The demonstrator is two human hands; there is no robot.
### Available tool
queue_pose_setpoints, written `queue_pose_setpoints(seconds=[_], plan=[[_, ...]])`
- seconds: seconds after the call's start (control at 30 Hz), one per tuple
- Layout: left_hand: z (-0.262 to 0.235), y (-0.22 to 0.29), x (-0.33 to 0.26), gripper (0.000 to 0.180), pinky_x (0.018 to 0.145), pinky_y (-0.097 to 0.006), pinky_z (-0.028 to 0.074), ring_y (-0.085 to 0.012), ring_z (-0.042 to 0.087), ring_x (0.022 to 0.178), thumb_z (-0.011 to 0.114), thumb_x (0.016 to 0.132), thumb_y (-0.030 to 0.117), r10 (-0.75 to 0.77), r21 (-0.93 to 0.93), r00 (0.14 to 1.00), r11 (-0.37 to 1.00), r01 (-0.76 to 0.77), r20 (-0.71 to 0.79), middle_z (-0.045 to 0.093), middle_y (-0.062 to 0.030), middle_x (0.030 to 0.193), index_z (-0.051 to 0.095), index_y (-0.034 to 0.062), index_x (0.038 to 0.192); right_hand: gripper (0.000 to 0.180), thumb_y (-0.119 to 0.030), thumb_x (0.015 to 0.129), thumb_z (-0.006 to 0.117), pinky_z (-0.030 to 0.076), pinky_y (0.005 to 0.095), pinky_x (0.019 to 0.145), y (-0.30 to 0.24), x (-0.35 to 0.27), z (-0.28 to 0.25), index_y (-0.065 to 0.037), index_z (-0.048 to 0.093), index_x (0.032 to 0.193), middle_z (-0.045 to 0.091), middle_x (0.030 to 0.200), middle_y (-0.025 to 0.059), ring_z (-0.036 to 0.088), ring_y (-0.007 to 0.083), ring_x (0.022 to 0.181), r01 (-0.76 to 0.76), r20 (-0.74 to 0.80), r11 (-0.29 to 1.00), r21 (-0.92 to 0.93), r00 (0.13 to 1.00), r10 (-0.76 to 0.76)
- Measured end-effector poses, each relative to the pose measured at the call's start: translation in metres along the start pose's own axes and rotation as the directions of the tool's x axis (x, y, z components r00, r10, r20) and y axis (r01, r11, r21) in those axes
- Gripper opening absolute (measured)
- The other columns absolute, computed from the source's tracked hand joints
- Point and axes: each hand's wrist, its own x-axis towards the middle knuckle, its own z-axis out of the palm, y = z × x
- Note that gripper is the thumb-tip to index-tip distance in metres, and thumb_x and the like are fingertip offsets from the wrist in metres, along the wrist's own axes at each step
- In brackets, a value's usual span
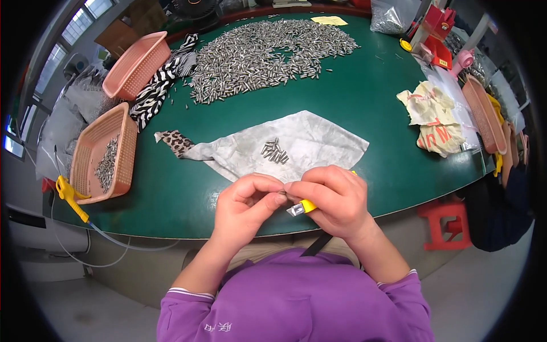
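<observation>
My left hand (242, 208) is closed in a pinch on a small metal pin (282, 192), mostly covered by the fingertips. Right beside it my right hand (337, 199) is wrapped round a yellow utility knife (308, 206), its silver end pointing left below the fingers. The right thumb and forefinger meet the left fingertips at the pin. Just beyond both hands, a grey-white cloth (325, 142) lies spread on the green table (387, 171). On it rests a small heap of metal pins (274, 151).
A large spread of metal pins (250, 62) covers the table's far side. Pink baskets (130, 142) stand at left, beside a yellow air gun (71, 196) with a hose. Crumpled cream cloth (430, 117) lies at right. A red stool (447, 225) stands below the right edge.
</observation>
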Motion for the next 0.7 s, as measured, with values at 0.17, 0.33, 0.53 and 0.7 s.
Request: queue_pose_setpoints(seconds=[0.17, 0.33, 0.53, 0.7], plan=[[-0.0055, -0.0038, -0.0014, 0.013, 0.079, -0.027, 0.050, -0.0144, 0.061, 0.091, 0.066, 0.086, -0.006, 0.198, 0.099, 0.979, 0.976, -0.193, -0.048, 0.064, -0.0088, 0.098, 0.063, -0.0004, 0.097, 0.030, -0.010, 0.067, 0.075, 0.048, 0.0297, 0.053, -0.0074, 0.0104, -0.0018, -0.011, 0.072, 0.097, 0.063, 0.081, 0.0028, 0.060, 0.0186, 0.063, -0.116, -0.023, 0.992, 0.039, 0.993, 0.117], [-0.0016, -0.0010, -0.0006, 0.011, 0.077, -0.028, 0.049, -0.0173, 0.060, 0.088, 0.071, 0.081, -0.004, 0.322, 0.343, 0.942, 0.899, -0.272, -0.098, 0.064, -0.0075, 0.092, 0.066, 0.0008, 0.090, 0.029, -0.009, 0.070, 0.072, 0.047, 0.0297, 0.053, -0.0015, 0.0053, -0.0028, -0.011, 0.072, 0.100, 0.065, 0.081, 0.0029, 0.060, 0.0187, 0.062, -0.031, 0.066, 0.998, 0.056, 0.997, 0.027], [-0.0020, -0.0035, 0.0018, 0.012, 0.075, -0.030, 0.048, -0.0197, 0.060, 0.086, 0.073, 0.078, -0.003, 0.428, 0.462, 0.900, 0.816, -0.348, -0.078, 0.064, -0.0065, 0.088, 0.066, 0.0017, 0.087, 0.029, -0.008, 0.071, 0.073, 0.046, 0.0287, 0.052, -0.0006, 0.0045, -0.0005, -0.011, 0.073, 0.100, 0.067, 0.080, 0.0014, 0.059, 0.0173, 0.061, 0.002, 0.079, 0.997, 0.072, 0.997, -0.008], [-0.0039, -0.0032, 0.0033, 0.015, 0.076, -0.032, 0.048, -0.0222, 0.060, 0.087, 0.074, 0.075, -0.002, 0.495, 0.577, 0.869, 0.715, -0.394, -0.020, 0.064, -0.0064, 0.087, 0.065, 0.0028, 0.086, 0.028, -0.008, 0.071, 0.073, 0.045, 0.0288, 0.052, -0.0007, 0.0043, -0.0008, -0.010, 0.073, 0.099, 0.067, 0.080, 0.0015, 0.059, 0.0172, 0.060, -0.009, 0.101, 0.998, 0.054, 0.995, 0.003]])
